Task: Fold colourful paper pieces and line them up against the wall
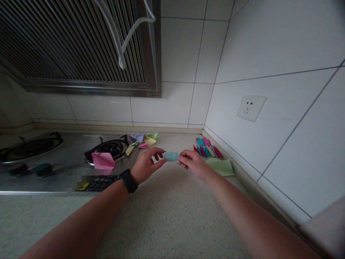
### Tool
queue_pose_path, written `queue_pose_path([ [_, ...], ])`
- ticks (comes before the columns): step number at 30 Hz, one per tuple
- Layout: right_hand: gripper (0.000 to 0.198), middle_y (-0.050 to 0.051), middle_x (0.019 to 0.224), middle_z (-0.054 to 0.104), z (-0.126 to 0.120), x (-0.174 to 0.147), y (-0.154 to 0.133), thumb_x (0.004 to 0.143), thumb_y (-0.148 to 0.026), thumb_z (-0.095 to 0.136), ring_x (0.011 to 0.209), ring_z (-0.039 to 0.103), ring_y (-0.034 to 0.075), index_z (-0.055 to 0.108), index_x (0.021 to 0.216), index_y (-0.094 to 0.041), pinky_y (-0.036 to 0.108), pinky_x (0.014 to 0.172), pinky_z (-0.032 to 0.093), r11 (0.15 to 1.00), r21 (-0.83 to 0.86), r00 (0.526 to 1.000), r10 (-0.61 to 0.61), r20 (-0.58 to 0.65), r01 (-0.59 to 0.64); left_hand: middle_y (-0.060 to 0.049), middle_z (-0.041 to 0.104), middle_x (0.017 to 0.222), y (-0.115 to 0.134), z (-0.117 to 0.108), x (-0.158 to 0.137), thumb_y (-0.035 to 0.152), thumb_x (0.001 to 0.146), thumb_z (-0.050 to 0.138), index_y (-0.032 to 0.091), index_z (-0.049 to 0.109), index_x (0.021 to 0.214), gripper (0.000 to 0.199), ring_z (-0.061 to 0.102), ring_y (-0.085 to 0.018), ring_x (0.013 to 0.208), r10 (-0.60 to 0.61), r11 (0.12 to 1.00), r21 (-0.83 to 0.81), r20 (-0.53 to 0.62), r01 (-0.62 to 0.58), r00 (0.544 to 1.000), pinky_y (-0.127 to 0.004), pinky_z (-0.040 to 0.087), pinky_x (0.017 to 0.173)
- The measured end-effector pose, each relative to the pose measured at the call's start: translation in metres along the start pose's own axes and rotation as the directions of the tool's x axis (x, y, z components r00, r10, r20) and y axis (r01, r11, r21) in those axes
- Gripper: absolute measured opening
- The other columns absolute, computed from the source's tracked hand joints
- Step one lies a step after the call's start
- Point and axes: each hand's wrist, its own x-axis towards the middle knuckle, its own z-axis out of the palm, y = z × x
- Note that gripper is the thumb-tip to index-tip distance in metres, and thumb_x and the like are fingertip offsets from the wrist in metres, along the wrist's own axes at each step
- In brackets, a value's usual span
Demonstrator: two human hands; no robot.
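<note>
A small pale-blue piece of folded paper [171, 156] is held between my two hands, above the speckled countertop [172, 208]. My left hand [148, 163], with a black watch on its wrist, pinches its left end between thumb and fingers. At the right end, my right hand [194, 162] grips it with thumb and forefinger. Right of my right hand lies a light-green sheet of paper [222, 167], partly hidden by that forearm. Several small folded papers [207, 147] in red, blue, pink and yellow stand grouped near the wall corner.
To the left is a gas stove [61, 180] with two burners. A pink folded paper [104, 160] rests by the nearer burner, and several pastel folded papers [144, 139] lie at the stove's back right edge. A range hood [81, 46] hangs above; a socket [251, 108] is on the right wall.
</note>
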Motion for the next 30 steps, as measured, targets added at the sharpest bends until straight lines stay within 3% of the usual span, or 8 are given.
queue_pose_path([
  [4, 0.027, 0.0, 0.068, 0.059, -0.002, 0.0, -0.004, 0.081, -0.042, 0.064, 0.054, 0.045, 0.008, 0.061, 0.076, -0.016, 0.022, 0.05, 0.034, 0.991, 0.095, 0.996, 0.092, -0.021, -0.089, -0.005, 0.058, 0.1, -0.003, 0.001, -0.002, 0.032, 0.075, 0.074, 0.021, 0.056, 0.115, 0.045, 0.055, -0.014, 0.077, 0.094, 0.993, 0.081, -0.058, -0.089, 0.994, -0.021, 0.048, 0.053],
  [9, 0.028, 0.0, 0.066, 0.058, 0.0, -0.002, -0.008, 0.078, -0.042, 0.066, 0.051, 0.044, 0.007, 0.059, 0.073, -0.015, 0.02, 0.047, 0.032, 0.968, 0.18, 0.985, 0.168, 0.036, -0.172, -0.006, 0.059, 0.096, 0.001, 0.002, -0.001, 0.026, 0.082, 0.067, 0.023, 0.065, 0.101, 0.02, 0.057, -0.017, 0.085, 0.236, 0.946, 0.233, -0.021, -0.225, 0.971, -0.023, 0.05, 0.06],
  [13, 0.033, 0.001, 0.067, 0.06, 0.003, -0.003, -0.007, 0.083, -0.048, 0.06, 0.05, 0.045, 0.007, 0.062, 0.078, -0.015, 0.02, 0.046, 0.031, 0.962, 0.194, 0.978, 0.171, 0.118, -0.191, -0.005, 0.063, 0.088, -0.001, 0.004, 0.0, 0.025, 0.086, 0.062, 0.021, 0.068, 0.093, 0.01, 0.058, -0.016, 0.082, 0.24, 0.941, 0.257, -0.042, -0.221, 0.97, -0.024, 0.05, 0.062],
  [16, 0.038, 0.0, 0.066, 0.059, 0.003, 0.0, -0.003, 0.086, -0.051, 0.054, 0.05, 0.044, 0.008, 0.064, 0.082, -0.015, 0.02, 0.046, 0.029, 0.981, 0.141, 0.99, 0.13, 0.056, -0.136, -0.004, 0.064, 0.082, -0.007, 0.009, 0.001, 0.028, 0.087, 0.059, 0.02, 0.068, 0.089, 0.012, 0.057, -0.015, 0.076, 0.141, 0.969, 0.218, -0.087, -0.12, 0.986, -0.024, 0.049, 0.061],
  [19, 0.034, -0.001, 0.062, 0.055, 0.004, 0.003, 0.002, 0.089, -0.046, 0.051, 0.052, 0.044, 0.009, 0.062, 0.079, -0.016, 0.021, 0.049, 0.03, 0.997, 0.017, 0.997, 0.069, 0.03, -0.069, -0.004, 0.065, 0.08, -0.019, 0.018, 0.011, 0.034, 0.087, 0.058, 0.018, 0.068, 0.089, 0.018, 0.059, -0.015, 0.072, -0.063, 0.991, 0.106, -0.132, 0.077, 0.989, -0.023, 0.048, 0.057],
  [23, 0.024, -0.003, 0.06, 0.051, 0.01, 0.001, 0.008, 0.086, -0.037, 0.056, 0.057, 0.044, 0.01, 0.063, 0.074, -0.016, 0.022, 0.054, 0.031, 0.969, -0.235, 0.986, -0.04, 0.163, 0.078, -0.004, 0.067, 0.077, -0.037, 0.032, 0.043, 0.042, 0.083, 0.057, 0.015, 0.066, 0.084, 0.029, 0.058, -0.013, 0.061, -0.314, 0.942, -0.11, 0.029, 0.316, 0.949, -0.021, 0.044, 0.046],
  [26, 0.019, -0.003, 0.063, 0.054, 0.017, -0.002, 0.01, 0.085, -0.032, 0.058, 0.059, 0.046, 0.01, 0.063, 0.075, -0.017, 0.022, 0.055, 0.032, 0.956, -0.264, 0.964, -0.061, 0.258, 0.131, -0.005, 0.068, 0.079, -0.049, 0.049, 0.08, 0.043, 0.08, 0.059, 0.014, 0.066, 0.085, 0.03, 0.056, -0.012, 0.06, -0.338, 0.924, -0.154, 0.101, 0.351, 0.936, -0.02, 0.043, 0.046],
  [30, 0.017, -0.003, 0.062, 0.054, 0.022, -0.001, 0.012, 0.085, -0.029, 0.057, 0.059, 0.047, 0.011, 0.061, 0.072, -0.018, 0.022, 0.056, 0.033, 0.957, -0.245, 0.984, -0.124, 0.129, 0.153, -0.009, 0.07, 0.088, -0.062, 0.087, 0.134, 0.042, 0.082, 0.054, 0.013, 0.063, 0.088, 0.031, 0.06, -0.013, 0.068, -0.419, 0.888, -0.148, 0.128, 0.435, 0.899, -0.02, 0.045, 0.049],
])
